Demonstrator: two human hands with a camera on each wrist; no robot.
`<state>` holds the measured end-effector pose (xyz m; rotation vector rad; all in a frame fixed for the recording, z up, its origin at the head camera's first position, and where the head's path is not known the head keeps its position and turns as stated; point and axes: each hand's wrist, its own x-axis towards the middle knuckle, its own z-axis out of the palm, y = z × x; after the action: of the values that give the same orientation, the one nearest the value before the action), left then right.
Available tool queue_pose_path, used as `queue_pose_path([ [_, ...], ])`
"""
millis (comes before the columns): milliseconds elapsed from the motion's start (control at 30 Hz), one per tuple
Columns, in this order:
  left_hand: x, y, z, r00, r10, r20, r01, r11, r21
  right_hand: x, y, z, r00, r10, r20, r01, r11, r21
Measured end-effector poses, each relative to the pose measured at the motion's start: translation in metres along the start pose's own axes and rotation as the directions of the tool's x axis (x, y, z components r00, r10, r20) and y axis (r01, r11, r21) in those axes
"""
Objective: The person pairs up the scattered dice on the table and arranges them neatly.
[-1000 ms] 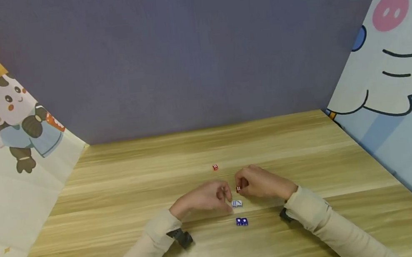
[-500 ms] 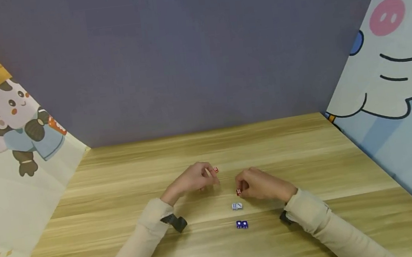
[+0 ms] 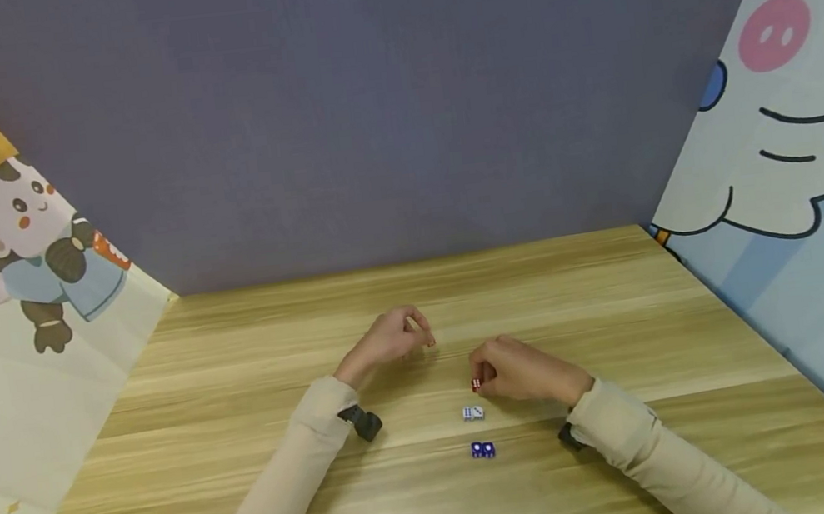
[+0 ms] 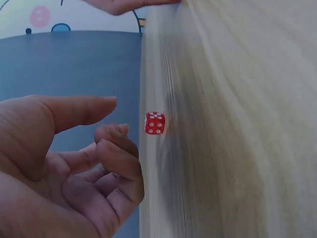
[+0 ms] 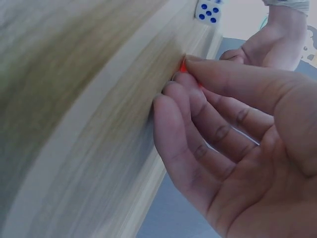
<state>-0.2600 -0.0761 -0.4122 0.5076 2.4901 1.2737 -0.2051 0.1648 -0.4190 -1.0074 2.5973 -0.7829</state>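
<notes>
My right hand (image 3: 522, 369) pinches a red die (image 3: 476, 385) with white pips between thumb and fingertips, low at the wooden table. In the right wrist view only a sliver of that red die (image 5: 183, 65) shows between the fingers. Farther back, my left hand (image 3: 393, 336) reaches beside a second red die (image 4: 155, 123). The left wrist view shows this die just beyond the thumb and loosely bent fingers, with a gap between. Two white dice (image 3: 473, 413) with blue pips sit side by side in front of the right hand. Nearer still lie two dark blue dice (image 3: 482, 450), also in a pair.
The wooden table (image 3: 270, 339) runs back to a grey-purple panel (image 3: 396, 108). Printed cartoon panels stand at its left (image 3: 41, 246) and right (image 3: 790, 125) sides. Each wrist wears a dark strap below a beige sleeve (image 3: 285, 480).
From beside the white dice, my left hand has moved away and back to the far red die. The right hand keeps its pinch on the near red die, almost still.
</notes>
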Motion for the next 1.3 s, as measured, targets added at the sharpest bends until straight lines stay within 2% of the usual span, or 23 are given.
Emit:
queue_pose_path([
  [267,0.005,-0.014,0.004,0.996,-0.046,0.074,0.055,0.992,-0.117,0.0,0.0,0.0,1.0,0.011,0.0,-0.011,1.0,-0.011],
  [400,0.008,-0.018,0.008,0.997,-0.033,0.07,0.041,0.994,-0.105,-0.001,0.0,-0.001,1.0,0.005,-0.007,-0.005,1.0,-0.008],
  [567,0.011,-0.02,0.011,0.997,-0.021,0.067,0.024,0.999,-0.044,-0.002,0.0,-0.001,1.0,0.01,0.001,-0.01,1.0,-0.017],
  [900,0.01,-0.019,0.009,0.999,0.01,0.046,-0.012,0.999,0.037,0.001,-0.001,0.001,1.0,0.011,-0.014,-0.012,1.0,-0.028],
  [1300,0.008,-0.018,0.009,0.998,0.034,0.043,-0.036,0.999,0.035,0.002,-0.001,0.002,1.0,-0.008,-0.022,0.007,1.0,-0.019],
])
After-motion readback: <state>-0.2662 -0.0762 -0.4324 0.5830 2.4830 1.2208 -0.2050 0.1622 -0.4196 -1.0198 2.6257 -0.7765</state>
